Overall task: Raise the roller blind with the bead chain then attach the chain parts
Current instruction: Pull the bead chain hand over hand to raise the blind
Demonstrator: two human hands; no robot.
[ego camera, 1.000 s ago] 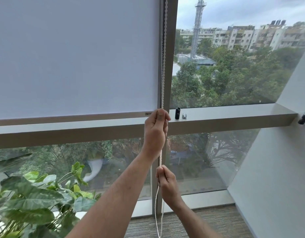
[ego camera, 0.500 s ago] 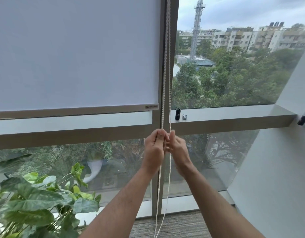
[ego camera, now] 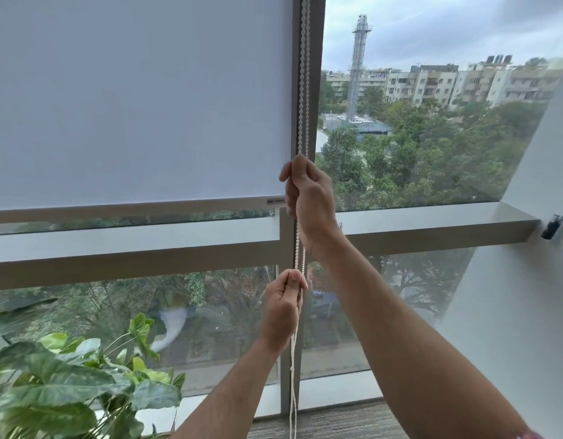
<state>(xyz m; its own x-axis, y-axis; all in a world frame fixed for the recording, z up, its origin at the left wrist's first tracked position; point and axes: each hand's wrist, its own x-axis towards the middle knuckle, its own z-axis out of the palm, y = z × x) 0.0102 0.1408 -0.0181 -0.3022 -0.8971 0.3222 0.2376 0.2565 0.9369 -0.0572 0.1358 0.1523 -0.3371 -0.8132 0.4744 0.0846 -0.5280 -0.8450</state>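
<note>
- Right hand (ego camera: 308, 198) is high, fingers curled round the bead chain (ego camera: 302, 90) near frame centre.
- Left hand (ego camera: 284, 302) is at 6 o'clock from it, pinching the same chain lower.
- Roller blind (ego camera: 131, 99) covers the upper left pane; its bottom bar is just above the sill.
- Risk: pulling w/ both strands caught together may jam the chain, or beads may slip thru the fingers.

I see a plain pale-grey blind (ego camera: 137, 99), a white bead chain (ego camera: 303, 74), and green leaves (ego camera: 68, 384) mottled with cream.
</note>
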